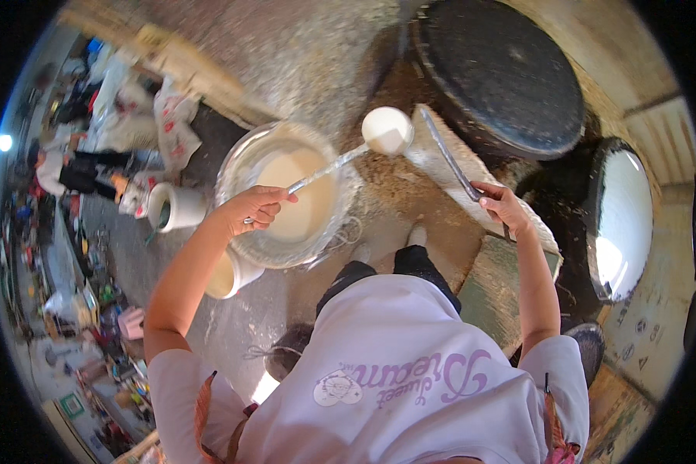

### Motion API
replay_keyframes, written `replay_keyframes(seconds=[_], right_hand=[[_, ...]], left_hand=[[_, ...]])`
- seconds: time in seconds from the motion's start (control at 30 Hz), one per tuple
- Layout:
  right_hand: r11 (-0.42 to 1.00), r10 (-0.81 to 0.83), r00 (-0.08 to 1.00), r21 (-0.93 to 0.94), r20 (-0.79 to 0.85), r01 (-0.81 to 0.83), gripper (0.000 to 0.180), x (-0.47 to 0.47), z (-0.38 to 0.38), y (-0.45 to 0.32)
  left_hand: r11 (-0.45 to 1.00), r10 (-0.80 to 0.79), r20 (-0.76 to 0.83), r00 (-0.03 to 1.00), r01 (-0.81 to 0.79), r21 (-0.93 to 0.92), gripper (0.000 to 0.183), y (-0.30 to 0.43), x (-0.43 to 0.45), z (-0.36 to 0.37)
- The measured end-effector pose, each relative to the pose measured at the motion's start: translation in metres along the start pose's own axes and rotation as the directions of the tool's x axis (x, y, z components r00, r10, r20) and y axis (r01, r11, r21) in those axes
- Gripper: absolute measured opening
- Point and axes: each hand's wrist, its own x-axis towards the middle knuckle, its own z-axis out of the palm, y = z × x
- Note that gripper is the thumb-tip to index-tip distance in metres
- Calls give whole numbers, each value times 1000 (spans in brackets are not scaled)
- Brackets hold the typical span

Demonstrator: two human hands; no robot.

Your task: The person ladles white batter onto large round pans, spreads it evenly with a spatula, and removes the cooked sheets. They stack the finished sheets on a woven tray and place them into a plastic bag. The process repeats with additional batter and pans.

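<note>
My left hand (pixel 259 210) grips the long metal handle of a ladle (pixel 387 130), whose round bowl holds creamy white liquid. The handle crosses above a large tub (pixel 229 174) with cream-coloured liquid (pixel 293 200) in it. My right hand (pixel 501 207) is closed on the lower end of a long, thin, curved metal tool (pixel 443 145); its exact kind cannot be told. The tool extends up over a pale slab (pixel 464 174), close to a large round black griddle (pixel 499 75). The ladle's bowl is left of the tool's upper end, apart from it.
A round pan with a shiny whitish surface (pixel 623 223) lies at the right. White buckets (pixel 180 207) stand left of the tub, one partly below it. A green worn board (pixel 487 290) is near my right arm. A wooden beam (pixel 191 69) and another person (pixel 78 171) are farther left.
</note>
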Motion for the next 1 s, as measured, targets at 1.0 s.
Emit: replay_keyframes(seconds=[1.0], right_hand=[[541, -378, 721, -771, -580, -337, 52, 28, -162, 41]], left_hand=[[674, 403, 381, 832, 12, -739, 27, 76, 151, 217]])
